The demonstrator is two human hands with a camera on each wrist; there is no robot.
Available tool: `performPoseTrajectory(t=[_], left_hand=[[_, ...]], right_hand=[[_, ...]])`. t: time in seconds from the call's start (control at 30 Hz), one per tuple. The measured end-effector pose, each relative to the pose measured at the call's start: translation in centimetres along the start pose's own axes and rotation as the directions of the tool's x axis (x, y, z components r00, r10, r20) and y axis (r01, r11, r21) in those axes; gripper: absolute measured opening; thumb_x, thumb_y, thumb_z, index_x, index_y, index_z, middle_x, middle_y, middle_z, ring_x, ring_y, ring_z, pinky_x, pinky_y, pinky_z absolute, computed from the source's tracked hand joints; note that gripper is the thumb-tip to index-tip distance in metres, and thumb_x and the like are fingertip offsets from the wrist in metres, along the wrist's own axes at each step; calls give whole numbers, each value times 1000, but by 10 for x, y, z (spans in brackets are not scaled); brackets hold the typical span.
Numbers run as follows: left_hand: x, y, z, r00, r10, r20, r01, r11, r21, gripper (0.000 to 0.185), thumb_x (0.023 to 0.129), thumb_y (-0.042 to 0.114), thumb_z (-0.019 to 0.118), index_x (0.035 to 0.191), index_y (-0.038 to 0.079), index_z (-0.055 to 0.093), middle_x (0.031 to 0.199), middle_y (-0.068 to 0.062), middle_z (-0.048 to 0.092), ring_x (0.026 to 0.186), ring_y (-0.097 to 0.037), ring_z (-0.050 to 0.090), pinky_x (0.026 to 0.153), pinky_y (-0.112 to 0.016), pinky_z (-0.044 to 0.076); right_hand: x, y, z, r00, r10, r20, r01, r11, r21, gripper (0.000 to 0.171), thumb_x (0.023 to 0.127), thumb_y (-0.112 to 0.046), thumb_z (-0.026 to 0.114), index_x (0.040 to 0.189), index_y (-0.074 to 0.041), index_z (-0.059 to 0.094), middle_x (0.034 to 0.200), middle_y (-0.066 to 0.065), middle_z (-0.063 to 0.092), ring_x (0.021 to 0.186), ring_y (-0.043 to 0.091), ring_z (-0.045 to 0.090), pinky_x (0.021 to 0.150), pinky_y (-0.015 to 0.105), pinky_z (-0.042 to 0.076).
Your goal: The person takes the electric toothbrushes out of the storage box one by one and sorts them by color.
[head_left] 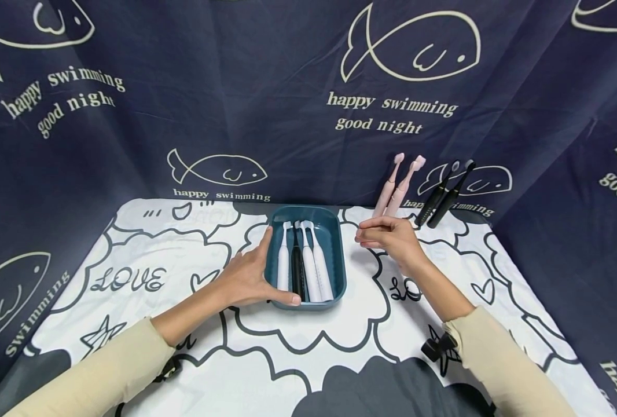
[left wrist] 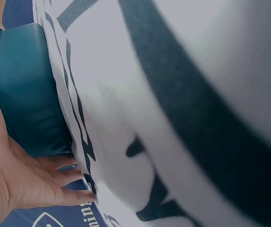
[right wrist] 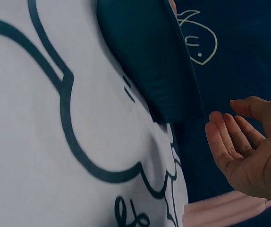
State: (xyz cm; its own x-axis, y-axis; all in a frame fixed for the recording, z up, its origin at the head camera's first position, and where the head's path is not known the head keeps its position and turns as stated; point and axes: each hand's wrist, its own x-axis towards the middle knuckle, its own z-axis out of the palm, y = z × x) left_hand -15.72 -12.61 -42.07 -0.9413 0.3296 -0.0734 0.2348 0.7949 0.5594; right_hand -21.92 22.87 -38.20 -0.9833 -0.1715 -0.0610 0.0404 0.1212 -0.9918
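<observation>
A teal tray (head_left: 334,231) stands on the patterned cloth in the head view. In it lie white electric toothbrushes (head_left: 320,269) and a black electric toothbrush (head_left: 296,269), side by side with heads toward the back. My left hand (head_left: 246,278) spreads along the tray's left side, thumb over the near rim; the left wrist view shows its fingers extended beside the tray wall (left wrist: 29,90). Right of the tray, my right hand (head_left: 389,237) is raised with nothing in it, fingers loosely bent. Close to it, two pink electric toothbrushes (head_left: 385,197) lean on the back curtain.
Two black electric toothbrushes (head_left: 444,202) lean against the curtain (head_left: 298,116), right of the pink ones. White cloth (head_left: 147,249) with black drawings covers the table. Navy fabric walls it in at the back and both sides.
</observation>
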Motion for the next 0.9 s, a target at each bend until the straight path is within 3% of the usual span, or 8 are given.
performPoseTrajectory(t=[0.53, 0.9], left_hand=[[-1, 1, 0, 1000, 0, 0, 0, 1000, -7, 174, 61, 99, 85, 183, 18, -8, 172, -29, 51, 139, -47, 69, 115, -61, 57], [0, 3, -1, 1000, -16, 8, 16, 1000, -6, 173, 63, 96, 88, 183, 16, -6, 166, -31, 57, 136, -47, 71, 111, -61, 59]], right_hand=[[4, -6, 28, 999, -19, 37, 17, 999, 49, 35, 103, 5, 71, 133, 23, 66, 95, -4, 83, 91, 9, 85, 89, 32, 69], [1, -8, 38, 998, -21, 65, 16, 997, 81, 39, 104, 5, 71, 137, 24, 63, 101, 2, 85, 91, 13, 86, 90, 35, 70]])
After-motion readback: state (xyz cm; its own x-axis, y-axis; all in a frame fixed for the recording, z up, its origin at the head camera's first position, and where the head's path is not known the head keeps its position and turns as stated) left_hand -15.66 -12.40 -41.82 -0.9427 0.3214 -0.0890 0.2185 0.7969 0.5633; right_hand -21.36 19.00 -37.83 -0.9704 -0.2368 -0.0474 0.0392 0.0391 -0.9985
